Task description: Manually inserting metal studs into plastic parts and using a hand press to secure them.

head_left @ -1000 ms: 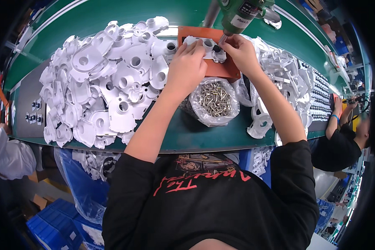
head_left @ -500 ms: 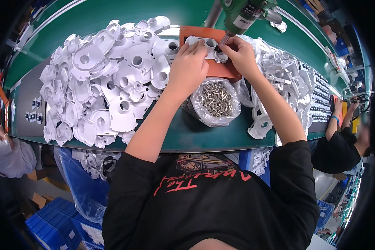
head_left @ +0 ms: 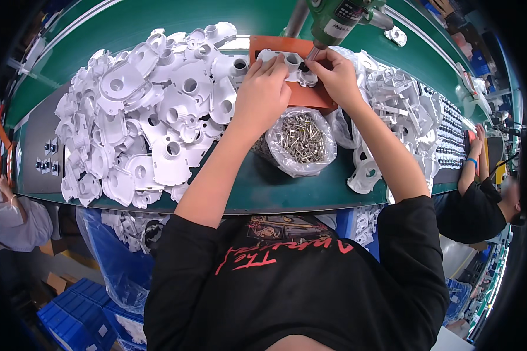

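Green bench (head_left: 275, 193): both hands, left hand (head_left: 263, 93) and right hand (head_left: 336, 76), apparently pinch the white moulded part (head_left: 287, 61).

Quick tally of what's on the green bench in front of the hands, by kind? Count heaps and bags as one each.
Heaps of white plastic parts: 2, left heap and right heap
Clear bag of screws: 1
Orange fixture plate: 1
Green hanging screwdriver: 1
Total: 5
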The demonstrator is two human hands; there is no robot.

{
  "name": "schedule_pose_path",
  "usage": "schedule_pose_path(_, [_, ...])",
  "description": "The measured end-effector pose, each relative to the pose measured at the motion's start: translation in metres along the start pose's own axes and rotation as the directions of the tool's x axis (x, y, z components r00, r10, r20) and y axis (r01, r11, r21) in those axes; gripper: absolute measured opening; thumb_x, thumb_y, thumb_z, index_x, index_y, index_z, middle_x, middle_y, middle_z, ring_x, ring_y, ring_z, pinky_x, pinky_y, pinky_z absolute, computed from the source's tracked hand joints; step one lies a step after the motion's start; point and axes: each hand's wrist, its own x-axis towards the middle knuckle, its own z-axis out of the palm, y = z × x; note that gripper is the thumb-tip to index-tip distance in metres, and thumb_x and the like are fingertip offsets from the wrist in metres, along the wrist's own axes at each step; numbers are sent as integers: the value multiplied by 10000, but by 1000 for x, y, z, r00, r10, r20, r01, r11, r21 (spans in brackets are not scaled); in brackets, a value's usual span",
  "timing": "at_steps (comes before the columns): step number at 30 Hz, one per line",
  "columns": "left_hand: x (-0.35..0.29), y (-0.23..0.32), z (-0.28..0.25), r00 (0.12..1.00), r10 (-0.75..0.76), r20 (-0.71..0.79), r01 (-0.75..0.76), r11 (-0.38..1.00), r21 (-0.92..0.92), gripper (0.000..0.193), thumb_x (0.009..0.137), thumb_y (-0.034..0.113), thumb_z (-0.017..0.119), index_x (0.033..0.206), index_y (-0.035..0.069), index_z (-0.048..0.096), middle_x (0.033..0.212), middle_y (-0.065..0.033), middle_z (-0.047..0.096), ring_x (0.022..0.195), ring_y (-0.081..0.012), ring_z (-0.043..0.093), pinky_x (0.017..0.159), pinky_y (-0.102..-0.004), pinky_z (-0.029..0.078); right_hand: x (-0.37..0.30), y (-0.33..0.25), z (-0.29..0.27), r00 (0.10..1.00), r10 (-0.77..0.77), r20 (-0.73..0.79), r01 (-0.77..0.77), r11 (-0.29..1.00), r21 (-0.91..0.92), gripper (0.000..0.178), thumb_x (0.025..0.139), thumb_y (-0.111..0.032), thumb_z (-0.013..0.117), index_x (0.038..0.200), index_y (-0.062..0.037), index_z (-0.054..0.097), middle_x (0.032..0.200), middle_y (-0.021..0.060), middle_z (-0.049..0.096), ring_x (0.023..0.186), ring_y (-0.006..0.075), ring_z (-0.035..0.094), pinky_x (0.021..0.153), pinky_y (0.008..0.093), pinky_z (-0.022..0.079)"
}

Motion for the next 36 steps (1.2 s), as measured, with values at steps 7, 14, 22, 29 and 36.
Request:
schedule_pose_path(7, [0,-2,0,1000,9,-4,-9,1000,9,114,759,38,529,858,-15,545,1098,-192,628,983,-326,601,964,-440,420,-13,4,-6,991,-110,79,110,994,11,159,840,-30,597,985,27,632,947,48,638,858,105,568,749,245,443])
schedule_pose_path(14, [1,2,-2,999,-33,21,33,999,-9,124,759,36,531,870,-18,549,1076,-181,633,962,-320,606,961,-436,424,-18,-3,-6,933,-343,105,359,896,-263,245,822,42,503,1025,7,636,999,105,605,948,237,549,832,299,432])
schedule_pose_path(22, [-1,1,1,1000,-2,-3,2,1000,6,162,760,34,529,911,-20,550,1052,-166,635,973,-318,606,974,-441,422,-16,-7,-7,932,-340,122,361,879,-310,290,777,61,486,1014,-9,638,1014,118,579,974,283,516,876,334,412])
schedule_pose_path(29, [-1,0,1,1000,15,-15,-15,1000,8,174,767,40,526,929,-20,546,1068,-166,632,979,-326,601,976,-446,420,-18,-5,-10,909,-391,145,416,827,-378,310,752,70,490,1013,-9,639,1035,132,560,1023,300,498,907,369,403])
schedule_pose_path(36, [-1,-2,1,1000,-13,3,13,1000,-11,133,770,39,527,892,-12,539,1095,-178,625,988,-326,600,973,-445,422,-34,-19,-13,899,-369,235,437,731,-524,363,781,29,520,1123,-35,624,1144,147,555,1101,321,489,967,382,375])
